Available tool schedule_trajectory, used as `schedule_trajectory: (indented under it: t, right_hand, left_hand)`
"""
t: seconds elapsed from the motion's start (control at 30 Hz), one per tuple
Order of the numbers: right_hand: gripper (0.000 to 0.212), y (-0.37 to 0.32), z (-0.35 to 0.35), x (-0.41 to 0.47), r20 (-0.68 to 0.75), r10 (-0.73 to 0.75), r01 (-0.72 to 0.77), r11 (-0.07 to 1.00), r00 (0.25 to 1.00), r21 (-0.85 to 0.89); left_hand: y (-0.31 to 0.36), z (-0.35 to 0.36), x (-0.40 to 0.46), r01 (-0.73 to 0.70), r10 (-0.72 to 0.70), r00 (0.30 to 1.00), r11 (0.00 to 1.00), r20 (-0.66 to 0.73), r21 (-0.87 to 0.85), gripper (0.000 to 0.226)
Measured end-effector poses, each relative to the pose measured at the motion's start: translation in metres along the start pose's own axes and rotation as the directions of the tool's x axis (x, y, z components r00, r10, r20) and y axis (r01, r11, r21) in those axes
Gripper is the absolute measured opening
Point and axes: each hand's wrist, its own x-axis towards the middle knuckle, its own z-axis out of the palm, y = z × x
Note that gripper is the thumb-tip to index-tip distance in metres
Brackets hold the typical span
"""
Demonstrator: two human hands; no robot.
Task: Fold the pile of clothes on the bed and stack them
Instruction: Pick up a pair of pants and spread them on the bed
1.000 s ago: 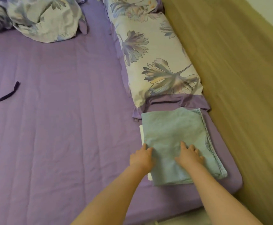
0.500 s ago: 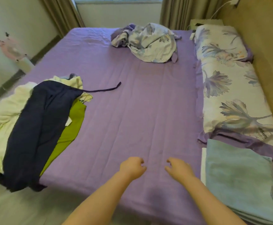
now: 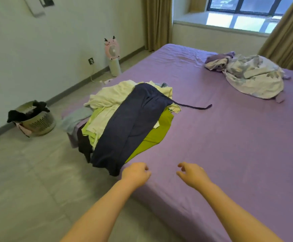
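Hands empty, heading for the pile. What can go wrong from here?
1. The navy trousers overhang the bed edge; a careless tug may drag them to the floor.
2. Their drawstring trails loose and may snag.
3. They lie over the lime garment, so lifting could disturb the pile.

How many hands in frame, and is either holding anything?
2. Left hand hovers at the bed's near edge beside the navy trousers, loosely curled, holding nothing. Right hand hovers over the sheet, also holding nothing.
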Motion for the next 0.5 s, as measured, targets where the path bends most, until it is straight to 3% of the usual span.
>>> schedule_trajectory:
  t: [0.23, 0.5]
  right_hand:
    - [0.042, -0.113, 0.016, 0.051, 0.038, -0.102, 0.102, 0.995, 0.994, 0.011]
    - [0.038, -0.147, -0.011, 0.168, 0.024, -0.095, 0.094, 0.995, 0.995, 0.038]
  left_hand:
    - [-0.103, -0.052, 0.008, 0.099, -0.103, 0.994, 0.993, -0.045, -0.068, 0.027]
    - [-0.133, -0.099, 0.106, 0.120, -0.123, 0.992, 0.989, -0.029, -0.091, 0.024]
